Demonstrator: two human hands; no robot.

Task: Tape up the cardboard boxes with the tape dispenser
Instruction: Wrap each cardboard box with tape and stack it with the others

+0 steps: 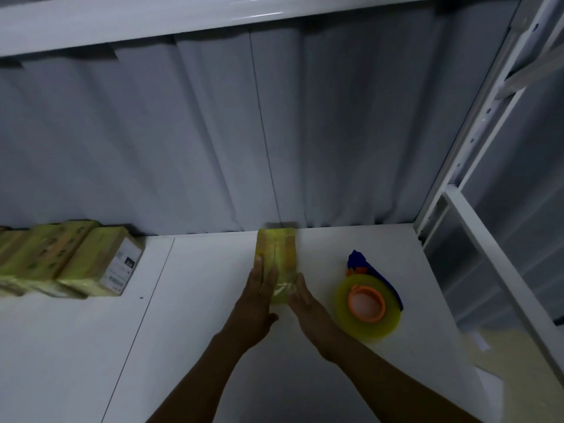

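Now, left hand (pixel 259 296), right hand (pixel 306 303), fingers straight, flat against taped box (pixel 279 254), tape dispenser (pixel 369 306) just beside.

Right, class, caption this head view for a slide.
Left hand and right hand steady a taped box on the table; tape dispenser idle alongside, wrapped boxes at left.

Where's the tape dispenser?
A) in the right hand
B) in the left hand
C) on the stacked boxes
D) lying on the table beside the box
D: the tape dispenser lies on the table, right of the taped box that the left hand and right hand touch.
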